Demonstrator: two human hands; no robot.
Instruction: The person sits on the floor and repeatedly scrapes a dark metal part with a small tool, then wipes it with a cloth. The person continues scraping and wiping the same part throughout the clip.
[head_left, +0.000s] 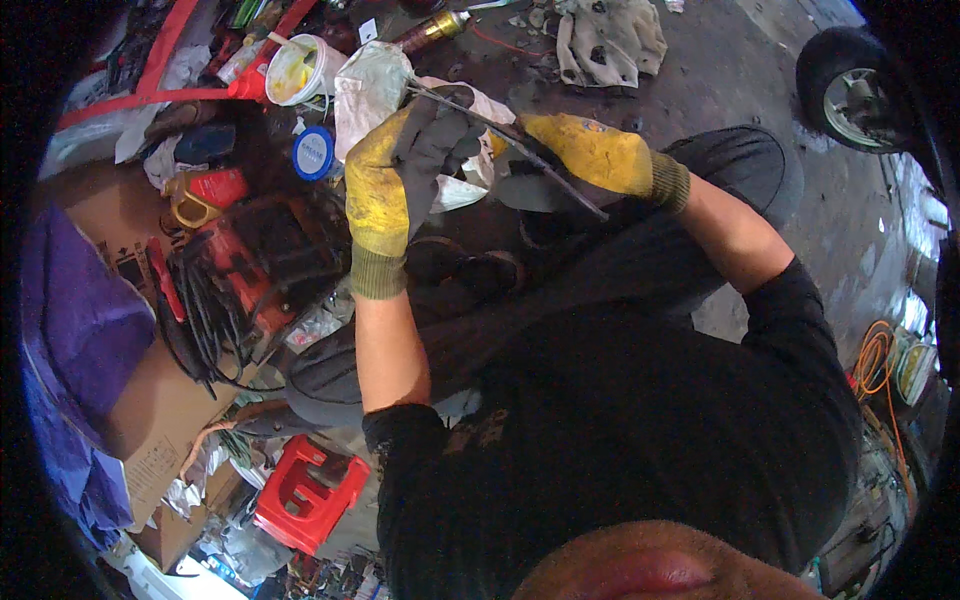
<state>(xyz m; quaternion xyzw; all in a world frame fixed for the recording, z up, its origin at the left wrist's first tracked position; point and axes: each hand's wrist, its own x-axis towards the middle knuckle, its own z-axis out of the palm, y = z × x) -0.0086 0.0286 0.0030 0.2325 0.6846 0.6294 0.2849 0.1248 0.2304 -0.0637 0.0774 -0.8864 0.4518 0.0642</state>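
My left hand (401, 165), in a yellow and grey work glove, is curled on a crumpled white rag (369, 86). More of the pale cloth shows between my hands. A thin dark metal rod (555, 174) slants from the left glove down to the right, over my lap; at its upper end it looks doubled. My right hand (596, 154), gloved alike, has its fingers at the rod's middle. Their tips are partly hidden, so its grip is unclear.
A white tub (300, 71) with yellow residue stands at upper left, near a blue grease lid (313, 153). Left are black cables (214, 307), cardboard (161, 450) and a red plastic part (311, 495). A stained cloth (611, 41) lies ahead; a wheel (859, 94) stands right.
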